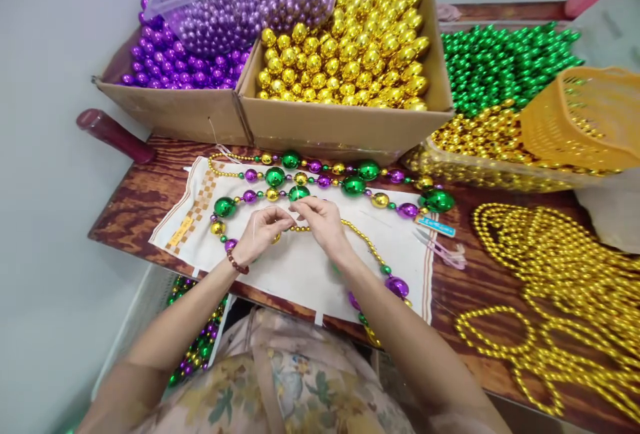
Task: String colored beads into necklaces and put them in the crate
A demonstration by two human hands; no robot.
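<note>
My left hand (261, 233) and my right hand (320, 219) meet over a white cloth (300, 281), fingertips pinched on a thin white string whose end shows between them. Just under the fingers runs a strand of small gold beads (361, 233). It curves right to a purple ball (397, 286) and more beads near the table edge. Behind my hands lies a bead necklace (354, 185) of large green, purple and gold balls, doubled back along the cloth. A bead bracelet (237, 263) circles my left wrist. My palms hide part of the beads.
Cardboard boxes of purple beads (185, 67) and gold beads (340, 54) stand behind. Right are green bead strands (505, 64), a yellow basket (595, 114) and gold bead chains (575, 281). Small scissors (443, 251) lie at the cloth's right. A crate (150, 314) sits below left.
</note>
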